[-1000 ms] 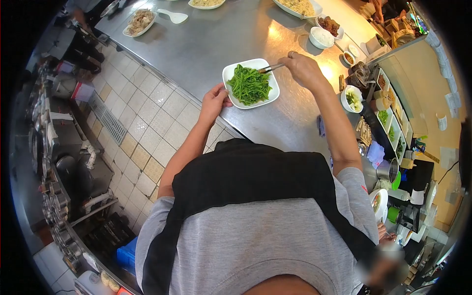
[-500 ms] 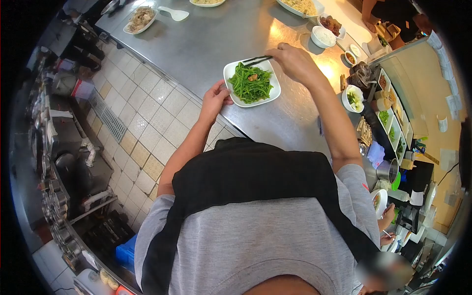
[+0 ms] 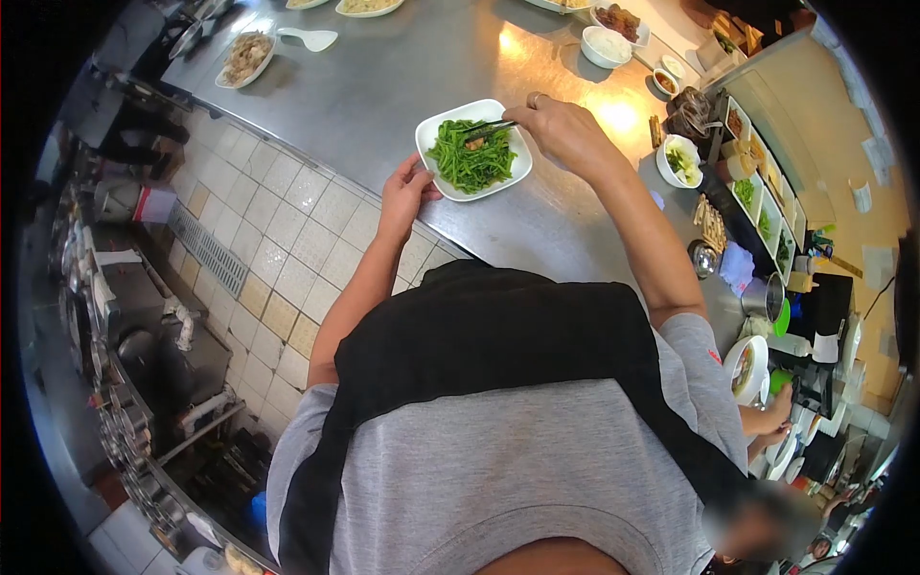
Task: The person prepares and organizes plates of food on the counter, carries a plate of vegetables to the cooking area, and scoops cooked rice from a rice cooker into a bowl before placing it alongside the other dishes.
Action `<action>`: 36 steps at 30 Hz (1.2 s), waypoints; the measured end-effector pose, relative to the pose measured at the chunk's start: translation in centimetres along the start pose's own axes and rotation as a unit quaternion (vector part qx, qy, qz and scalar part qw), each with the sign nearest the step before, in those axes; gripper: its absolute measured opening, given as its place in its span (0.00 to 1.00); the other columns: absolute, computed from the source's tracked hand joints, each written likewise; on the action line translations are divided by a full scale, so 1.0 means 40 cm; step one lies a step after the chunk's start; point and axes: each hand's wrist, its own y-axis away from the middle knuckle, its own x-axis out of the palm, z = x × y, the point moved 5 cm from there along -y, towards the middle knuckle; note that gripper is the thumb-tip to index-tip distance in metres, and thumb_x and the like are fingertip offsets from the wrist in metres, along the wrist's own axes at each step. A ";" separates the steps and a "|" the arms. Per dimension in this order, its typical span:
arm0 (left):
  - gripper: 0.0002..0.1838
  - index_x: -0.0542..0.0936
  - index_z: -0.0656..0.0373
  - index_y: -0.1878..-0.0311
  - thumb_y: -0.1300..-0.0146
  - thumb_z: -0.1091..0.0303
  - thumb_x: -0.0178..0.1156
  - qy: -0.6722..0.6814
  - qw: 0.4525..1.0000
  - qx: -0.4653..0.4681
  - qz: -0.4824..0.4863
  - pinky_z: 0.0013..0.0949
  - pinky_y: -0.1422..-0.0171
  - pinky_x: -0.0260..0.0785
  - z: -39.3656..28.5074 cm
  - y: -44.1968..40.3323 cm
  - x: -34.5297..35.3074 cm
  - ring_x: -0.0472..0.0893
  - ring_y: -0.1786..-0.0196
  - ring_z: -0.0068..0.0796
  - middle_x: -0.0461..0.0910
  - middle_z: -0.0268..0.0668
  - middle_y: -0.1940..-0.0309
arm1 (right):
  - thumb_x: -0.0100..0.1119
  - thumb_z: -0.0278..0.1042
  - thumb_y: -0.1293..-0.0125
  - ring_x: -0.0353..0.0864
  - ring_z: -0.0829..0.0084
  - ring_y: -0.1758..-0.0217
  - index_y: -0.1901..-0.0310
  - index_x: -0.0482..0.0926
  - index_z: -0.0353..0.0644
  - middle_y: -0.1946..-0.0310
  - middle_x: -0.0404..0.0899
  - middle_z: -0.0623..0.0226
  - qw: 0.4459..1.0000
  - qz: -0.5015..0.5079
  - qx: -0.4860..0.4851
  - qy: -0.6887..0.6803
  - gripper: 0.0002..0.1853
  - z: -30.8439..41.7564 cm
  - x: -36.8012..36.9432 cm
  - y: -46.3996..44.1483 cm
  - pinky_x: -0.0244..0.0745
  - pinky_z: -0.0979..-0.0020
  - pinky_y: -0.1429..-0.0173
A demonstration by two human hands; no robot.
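A square white plate (image 3: 520, 165) of cooked green stalks (image 3: 462, 171) sits near the edge of the steel table. My left hand (image 3: 406, 195) grips the plate's left rim, thumb at the side. Black chopsticks (image 3: 490, 126) are pinched in my right hand (image 3: 556, 132), which wears a ring. Their tips reach into the greens beside a small brown piece (image 3: 475, 144) on top.
On the steel table (image 3: 383, 115) are a meat dish (image 3: 247, 59), a white spoon (image 3: 309, 39) and a rice bowl (image 3: 606, 46). A bowl of cut vegetables (image 3: 679, 161) stands right, near ingredient trays (image 3: 757, 203). A co-worker's hand (image 3: 778, 410) shows lower right.
The chopstick tips have moved from the plate's upper edge onto the greens near the brown piece. The whole view has shifted slightly. At lower right, the co-worker's hands have moved.
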 end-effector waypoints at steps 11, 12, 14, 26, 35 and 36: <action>0.24 0.68 0.66 0.38 0.39 0.72 0.53 -0.020 1.000 -0.024 -0.003 0.24 0.63 0.74 0.011 0.001 -0.011 0.79 0.68 0.23 0.79 0.37 0.64 | 0.50 0.29 0.38 0.79 0.55 0.60 0.53 0.81 0.47 0.61 0.78 0.59 0.995 0.055 0.060 -0.054 0.14 0.009 0.026 0.126 0.75 0.60 0.55; 0.24 0.68 0.65 0.38 0.39 0.71 0.53 -0.024 1.000 -0.019 -0.003 0.23 0.63 0.74 0.009 0.004 -0.010 0.79 0.68 0.24 0.79 0.37 0.64 | 0.50 0.29 0.38 0.79 0.55 0.60 0.53 0.81 0.47 0.60 0.78 0.58 0.995 0.025 0.079 -0.051 0.14 -0.019 -0.004 0.155 0.75 0.59 0.54; 0.26 0.66 0.65 0.36 0.38 0.69 0.54 -0.024 1.000 -0.018 0.005 0.23 0.62 0.74 0.023 -0.002 -0.020 0.79 0.68 0.24 0.79 0.36 0.64 | 0.50 0.30 0.37 0.79 0.55 0.59 0.52 0.80 0.47 0.60 0.78 0.57 0.991 -0.034 0.124 -0.036 0.14 -0.092 -0.085 0.239 0.74 0.58 0.54; 0.26 0.67 0.66 0.37 0.38 0.67 0.57 -0.037 0.999 -0.016 -0.024 0.24 0.61 0.71 0.012 0.001 -0.002 0.77 0.67 0.20 0.78 0.35 0.61 | 0.49 0.39 0.37 0.78 0.54 0.45 0.52 0.80 0.46 0.50 0.78 0.52 0.614 0.047 0.754 0.230 0.16 -0.585 -0.373 1.088 0.74 0.56 0.46; 0.31 0.59 0.61 0.31 0.37 0.69 0.55 -0.029 0.998 -0.032 -0.048 0.22 0.68 0.72 -0.001 0.006 0.004 0.76 0.71 0.20 0.78 0.38 0.61 | 0.57 0.53 0.41 0.79 0.55 0.48 0.50 0.79 0.49 0.49 0.77 0.57 0.610 0.043 0.734 0.294 0.22 -0.628 -0.239 1.129 0.74 0.53 0.48; 0.31 0.57 0.61 0.30 0.36 0.69 0.54 -0.037 0.998 -0.037 -0.037 0.22 0.69 0.73 0.015 -0.013 -0.012 0.78 0.70 0.22 0.79 0.39 0.61 | 0.56 0.49 0.38 0.80 0.56 0.53 0.53 0.80 0.50 0.53 0.78 0.59 0.657 0.001 0.681 0.323 0.17 -0.568 -0.252 1.036 0.74 0.52 0.51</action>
